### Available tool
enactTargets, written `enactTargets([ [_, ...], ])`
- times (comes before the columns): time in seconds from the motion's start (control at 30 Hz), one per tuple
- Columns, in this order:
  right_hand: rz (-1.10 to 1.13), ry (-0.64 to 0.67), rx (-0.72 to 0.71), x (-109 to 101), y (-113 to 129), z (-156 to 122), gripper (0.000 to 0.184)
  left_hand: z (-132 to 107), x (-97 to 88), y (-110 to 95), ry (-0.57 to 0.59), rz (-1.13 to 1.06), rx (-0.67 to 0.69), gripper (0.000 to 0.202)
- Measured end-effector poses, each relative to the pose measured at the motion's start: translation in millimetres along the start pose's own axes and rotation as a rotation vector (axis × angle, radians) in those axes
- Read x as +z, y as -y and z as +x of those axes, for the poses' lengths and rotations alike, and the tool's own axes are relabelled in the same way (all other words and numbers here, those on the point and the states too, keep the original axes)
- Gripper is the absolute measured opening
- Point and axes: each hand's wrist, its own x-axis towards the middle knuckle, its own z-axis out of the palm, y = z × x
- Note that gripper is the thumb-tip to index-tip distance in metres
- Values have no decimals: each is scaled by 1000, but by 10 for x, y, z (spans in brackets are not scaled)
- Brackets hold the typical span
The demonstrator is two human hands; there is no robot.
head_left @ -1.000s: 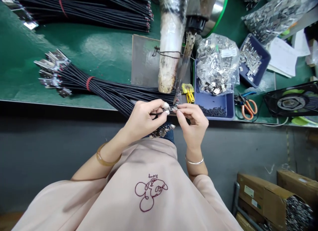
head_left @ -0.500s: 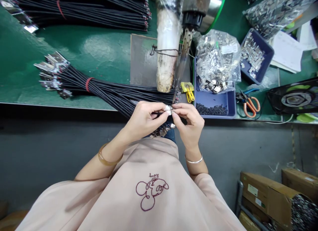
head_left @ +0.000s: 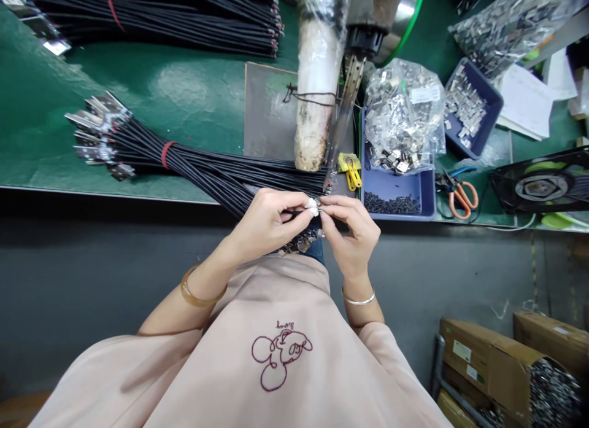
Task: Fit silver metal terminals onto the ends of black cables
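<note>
My left hand (head_left: 269,222) and my right hand (head_left: 353,234) meet at the table's front edge, fingertips nearly touching. Thumb and forefinger of each are closed on a small metal connector part (head_left: 319,204), mostly hidden by the fingers. White wrapping (head_left: 313,206) covers the left thumb and forefinger tips. Just below the hands, over my lap, several metal connector ends (head_left: 301,241) show. Behind the left hand lies a bundle of black cables (head_left: 207,170), tied by a red band (head_left: 166,153), with metal connectors (head_left: 99,130) at its left end.
A blue tray (head_left: 427,194) holds a bag of metal parts (head_left: 400,108) and small black pieces (head_left: 391,203). To its right lie orange-handled pliers (head_left: 464,199). A yellow clip (head_left: 353,175), a wrapped white tube (head_left: 313,102) and a metal strip (head_left: 345,108) stand beyond the hands.
The table and its contents shift slightly in view as the camera moves. Both hands keep their pinch on the small connector part, the right fingers changing position only slightly.
</note>
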Motion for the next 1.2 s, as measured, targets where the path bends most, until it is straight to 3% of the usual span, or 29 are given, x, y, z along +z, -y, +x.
enactTargets([
  [0.13, -21, -8, -9, 7, -3, -10, 17, -2, -21, 0, 16, 38, 30, 17],
  [0.33, 88, 2, 107, 31, -2, -39, 10, -17, -65, 41, 16, 84, 67, 4],
  [0.43, 227, 34, 218, 43, -34, -41, 4, -27, -52, 115, -11, 57, 188, 6],
  [0.57, 470, 145, 358, 46, -89, -30, 14, -31, -42, 176, -37, 40, 335, 8],
  [0.67, 423, 18, 397, 24, -76, -18, 12, -33, -73, 144, -63, 44, 232, 13],
  [0.77, 259, -150, 308, -26, -40, -9, 8, -32, -108, 86, -18, 25, 48, 24],
  [0.9, -2, -141, 147, -91, -33, 3, 8, -23, -83, 39, -26, -58, -125, 16],
  [1.07, -170, -170, -87, -89, -12, 55, 18, 12, 33, 9, -135, -82, -172, 11],
  [1.2, -223, -132, -271, -47, 32, 63, 25, 55, 73, -14, -141, -112, -202, 7],
])
